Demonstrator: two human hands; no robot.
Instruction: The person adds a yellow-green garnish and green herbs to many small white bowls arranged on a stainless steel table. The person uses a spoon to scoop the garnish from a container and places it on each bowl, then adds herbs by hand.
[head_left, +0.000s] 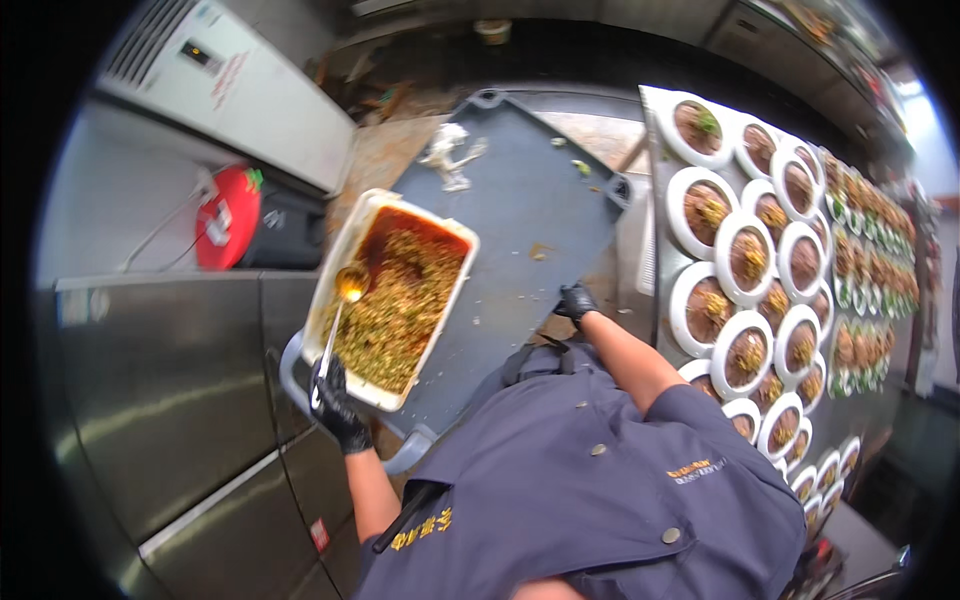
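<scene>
My left hand (337, 409), in a black glove, grips the handle of a metal ladle (351, 285). The ladle's bowl, with oily liquid in it, lies over the left side of a white rectangular tub (466, 238). Chopped yellow-green food (401, 300) in reddish oil fills much of the tub. It stands on the left part of a grey plastic cart (510, 247). My right hand (577, 301), also black-gloved, is at the cart's near right edge with its fingers curled; whether it grips the edge cannot be made out.
White plates of sliced meat (705, 214), many topped with the chopped food, crowd a steel table at right. Rows of garnished portions (862, 277) stand beyond. A crumpled white wrap (450, 154) lies on the cart. Steel cabinets (165, 360) and a red round object (229, 217) are at left.
</scene>
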